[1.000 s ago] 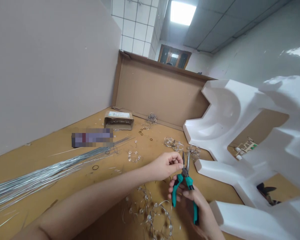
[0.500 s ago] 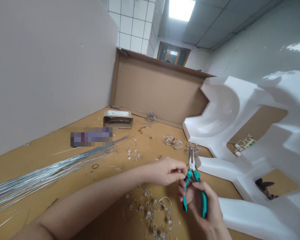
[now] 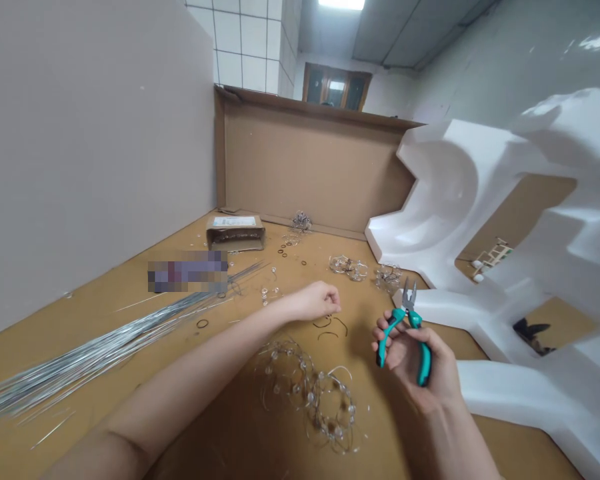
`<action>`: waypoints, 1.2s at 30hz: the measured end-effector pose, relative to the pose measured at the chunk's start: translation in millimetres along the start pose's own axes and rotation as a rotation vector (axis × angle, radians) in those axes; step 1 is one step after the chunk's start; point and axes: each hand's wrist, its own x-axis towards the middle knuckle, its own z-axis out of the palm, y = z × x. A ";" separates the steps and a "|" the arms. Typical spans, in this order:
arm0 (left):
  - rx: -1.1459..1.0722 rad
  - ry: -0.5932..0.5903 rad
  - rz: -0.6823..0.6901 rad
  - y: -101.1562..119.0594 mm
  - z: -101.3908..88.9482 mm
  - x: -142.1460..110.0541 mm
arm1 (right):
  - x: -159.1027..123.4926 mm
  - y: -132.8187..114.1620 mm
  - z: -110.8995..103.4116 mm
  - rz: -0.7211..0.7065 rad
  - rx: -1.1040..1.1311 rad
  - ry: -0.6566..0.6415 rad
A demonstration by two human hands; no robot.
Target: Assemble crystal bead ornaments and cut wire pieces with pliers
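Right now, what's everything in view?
Table: one, tan, below
Pliers: one, teal handles, right
Beaded wire rings: several, silver, table
Wires: many, silver, left
Small rings: several, dark, table
Curved pieces: few, dark, centre
Box: one, brown, far left
Blurred object: one, purplish, left
Cardboard panel: one, brown, back
Foam: count unclear, white, right
Flat panel: one, grey, left
Tiles: several, white, background
Window: one, brown frame, background
Lamp: one, white, overhead
Left hand: one, bare, centre
Right hand: one, bare, holding pliers

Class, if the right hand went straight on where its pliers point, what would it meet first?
The pliers in the right hand would probably meet the white foam first, though depth is unclear.
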 end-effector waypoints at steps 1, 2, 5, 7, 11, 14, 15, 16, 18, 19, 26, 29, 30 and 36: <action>0.011 0.004 -0.005 -4.4 1.4 1.0 | 0.7 0.3 -1.5 -0.003 -0.014 0.010; 0.021 0.014 -0.003 -7.8 2.9 1.5 | 1.7 0.4 -3.3 -0.005 -0.034 0.020; 0.029 0.078 0.028 -11.8 3.3 2.0 | 4.1 1.0 -7.6 -0.012 -0.130 0.067; 0.012 0.124 0.044 -8.7 -1.3 1.6 | 4.4 2.4 -7.8 -0.003 -0.187 0.067; -0.147 0.121 0.058 11.5 -12.0 -4.2 | 1.4 7.7 -3.4 0.115 -0.148 -0.155; -0.507 -0.007 0.073 29.0 -12.9 -13.1 | -1.4 13.0 0.7 0.193 -0.124 -0.315; -0.600 -0.067 0.083 33.0 -11.6 -16.1 | -2.3 14.7 2.0 0.216 -0.131 -0.349; -0.664 -0.129 0.100 35.7 -9.5 -18.7 | -3.2 16.2 3.3 0.239 -0.144 -0.378; -0.755 -0.243 0.137 37.5 -3.8 -21.9 | -5.6 17.9 5.7 0.267 -0.171 -0.415; -0.791 -0.276 0.155 36.9 -0.5 -22.4 | -7.1 17.9 6.7 0.269 -0.181 -0.420; -0.583 -0.030 0.165 9.3 -1.6 1.2 | -10.8 9.5 9.2 0.020 0.081 -0.278; -0.015 0.105 -0.034 -19.7 -31.4 24.9 | -4.1 9.8 9.4 0.145 0.099 -0.099; 0.050 0.133 -0.067 -31.4 -45.0 33.4 | -1.8 10.0 8.9 0.163 0.129 -0.068; 0.404 0.188 -0.283 -98.3 -118.8 69.3 | 9.2 12.9 -2.7 0.248 0.328 0.217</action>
